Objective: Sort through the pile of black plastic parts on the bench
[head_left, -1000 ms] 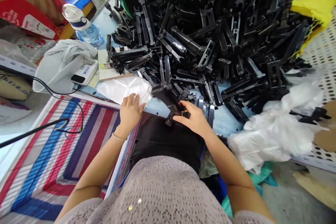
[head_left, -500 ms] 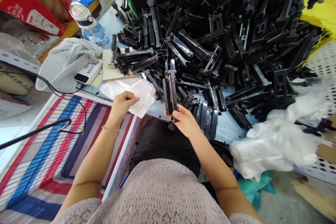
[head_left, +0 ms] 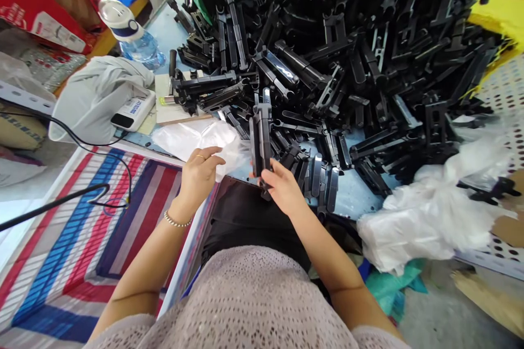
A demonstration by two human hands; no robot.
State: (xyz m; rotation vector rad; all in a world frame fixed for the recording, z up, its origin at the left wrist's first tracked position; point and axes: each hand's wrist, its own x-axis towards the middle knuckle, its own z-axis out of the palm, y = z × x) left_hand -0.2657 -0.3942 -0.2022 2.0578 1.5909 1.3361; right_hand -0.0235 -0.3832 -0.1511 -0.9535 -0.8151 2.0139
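Observation:
My right hand (head_left: 282,185) grips the lower end of a long black plastic part (head_left: 261,136), which points away from me over the table's near edge. It has two side-by-side bars and a narrower tip. My left hand (head_left: 200,177) is closed, fingers bent, at the near side of a thin clear plastic bag (head_left: 196,136). The bag's right edge looks lifted and crumpled beside the fingertips; the exact pinch is hard to see. A big heap of similar black parts (head_left: 307,60) spreads behind and right of my hands.
To the left are a water bottle (head_left: 141,43), a white device (head_left: 133,112) on a grey cloth and a black cable (head_left: 77,139). A striped lined crate (head_left: 135,223) stands below. White plastic bags (head_left: 426,218) lie at the right, beside a perforated white crate (head_left: 507,98).
My left hand has moved slightly right and its fingers reach further to the bag's right edge, which has lifted. My right hand keeps its hold on the black part.

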